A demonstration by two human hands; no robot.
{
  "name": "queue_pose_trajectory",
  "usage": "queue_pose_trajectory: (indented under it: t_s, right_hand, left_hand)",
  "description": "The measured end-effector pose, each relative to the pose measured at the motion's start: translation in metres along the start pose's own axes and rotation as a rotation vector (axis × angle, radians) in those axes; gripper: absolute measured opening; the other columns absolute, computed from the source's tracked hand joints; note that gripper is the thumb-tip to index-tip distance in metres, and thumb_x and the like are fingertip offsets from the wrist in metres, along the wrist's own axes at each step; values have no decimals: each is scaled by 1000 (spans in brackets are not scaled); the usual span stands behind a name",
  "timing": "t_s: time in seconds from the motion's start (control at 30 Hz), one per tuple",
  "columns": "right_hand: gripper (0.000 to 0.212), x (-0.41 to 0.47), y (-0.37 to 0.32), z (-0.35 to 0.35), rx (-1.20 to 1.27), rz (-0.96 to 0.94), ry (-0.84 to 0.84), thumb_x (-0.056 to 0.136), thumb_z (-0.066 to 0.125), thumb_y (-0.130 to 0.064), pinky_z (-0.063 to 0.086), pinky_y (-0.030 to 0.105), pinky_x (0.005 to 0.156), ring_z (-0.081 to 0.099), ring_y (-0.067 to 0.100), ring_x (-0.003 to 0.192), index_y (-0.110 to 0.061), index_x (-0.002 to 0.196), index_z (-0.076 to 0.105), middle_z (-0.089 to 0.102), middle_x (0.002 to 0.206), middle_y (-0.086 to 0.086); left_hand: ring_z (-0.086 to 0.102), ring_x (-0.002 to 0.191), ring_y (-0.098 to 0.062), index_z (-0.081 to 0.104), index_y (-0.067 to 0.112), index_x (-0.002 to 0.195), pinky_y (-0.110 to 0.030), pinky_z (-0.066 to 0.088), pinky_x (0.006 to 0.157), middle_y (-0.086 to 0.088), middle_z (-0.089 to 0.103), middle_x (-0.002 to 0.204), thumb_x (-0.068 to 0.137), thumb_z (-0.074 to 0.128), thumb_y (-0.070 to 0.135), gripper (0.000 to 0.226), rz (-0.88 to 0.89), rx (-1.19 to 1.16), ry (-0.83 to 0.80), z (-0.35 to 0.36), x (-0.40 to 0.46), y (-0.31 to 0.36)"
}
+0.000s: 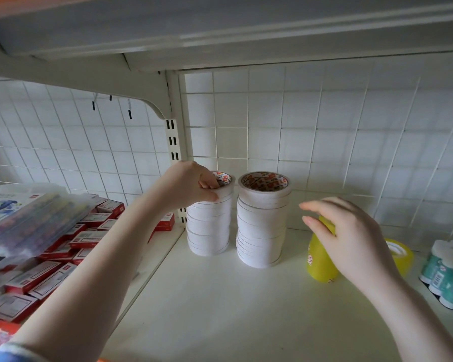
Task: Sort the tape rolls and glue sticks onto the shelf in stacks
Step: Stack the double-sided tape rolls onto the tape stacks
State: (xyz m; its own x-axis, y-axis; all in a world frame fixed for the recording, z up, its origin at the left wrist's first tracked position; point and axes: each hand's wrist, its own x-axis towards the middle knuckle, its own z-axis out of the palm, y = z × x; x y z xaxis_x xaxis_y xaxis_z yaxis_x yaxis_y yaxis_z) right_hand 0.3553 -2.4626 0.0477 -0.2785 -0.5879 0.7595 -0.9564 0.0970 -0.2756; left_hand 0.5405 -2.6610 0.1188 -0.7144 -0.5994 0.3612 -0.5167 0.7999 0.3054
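Note:
Two tall stacks of white tape rolls stand side by side at the back of the white shelf. My left hand grips the top roll of the left stack, fingers inside its core and thumb on the outer wall. The right stack stands free. My right hand hovers with relaxed fingers over a leaning stack of yellow tape rolls; whether it touches them is unclear. A single yellow roll lies behind that hand. A pack of teal glue sticks sits at the far right.
The neighbouring shelf bay on the left holds several red-and-white boxes and clear plastic cases. A wire grid backs the shelf, and an upper shelf hangs close overhead. A slotted upright divides the bays.

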Motion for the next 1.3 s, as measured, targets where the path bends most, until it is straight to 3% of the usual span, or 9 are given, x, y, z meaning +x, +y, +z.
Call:
queue_pose_trajectory:
  t_s: [0.17, 0.33, 0.6, 0.73, 0.97, 1.13, 1.3]
  right_hand:
    - [22, 0, 0, 0, 12, -11, -13, 76, 74, -3, 37, 26, 69, 61, 26, 79, -14, 95, 71, 66, 88, 0]
    - [22, 0, -1, -1, 26, -26, -7, 76, 74, -2, 37, 26, 69, 61, 25, 79, -14, 95, 71, 66, 87, 0]
    - [21, -2, 0, -2, 14, -16, -1, 75, 75, -4, 35, 24, 67, 62, 26, 79, -13, 93, 71, 66, 86, 0]
    - [18, -6, 2, -3, -63, -6, 23, 73, 78, -7, 45, 31, 66, 62, 29, 74, -12, 90, 72, 66, 82, 3]
    - [13, -20, 14, -7, -181, -1, 80, 73, 76, -7, 50, 38, 64, 61, 34, 68, -9, 84, 71, 65, 76, 7]
    - [13, -30, 24, -19, -199, 4, 66, 71, 77, -7, 50, 40, 64, 59, 35, 67, -8, 81, 69, 63, 75, 9]
    - [14, -47, 34, -34, -194, -2, 89, 70, 77, -8, 50, 40, 63, 60, 35, 68, -8, 81, 69, 62, 77, 10]
  left_hand:
    - [60, 79, -7, 73, 23, 92, -7, 40, 69, 9, 65, 80, 78, 72, 26, 14, -6, 1, -23, -3, 0, -1]
    - [60, 84, -10, 72, 19, 96, -18, 44, 78, 4, 68, 89, 82, 69, 23, 15, -10, 33, -53, -4, 1, -1]
    - [61, 85, -10, 72, 19, 97, -21, 46, 81, 5, 67, 89, 82, 69, 23, 16, -9, 33, -44, -3, -1, -3]
    - [61, 91, -15, 70, 19, 99, -33, 49, 85, 4, 68, 94, 84, 64, 24, 17, -5, 102, -27, 0, -5, 0]
    - [53, 105, -23, 63, 20, 115, -36, 43, 87, -1, 65, 110, 87, 59, 24, 28, -8, 213, 70, 12, -20, 7]
    - [47, 113, -24, 57, 18, 123, -34, 40, 89, 0, 58, 123, 86, 61, 20, 38, -15, 220, 224, 21, -42, 26]
    - [50, 107, -26, 59, 15, 122, -37, 43, 82, -2, 59, 121, 83, 64, 20, 39, -78, 213, 338, 38, -75, 49]
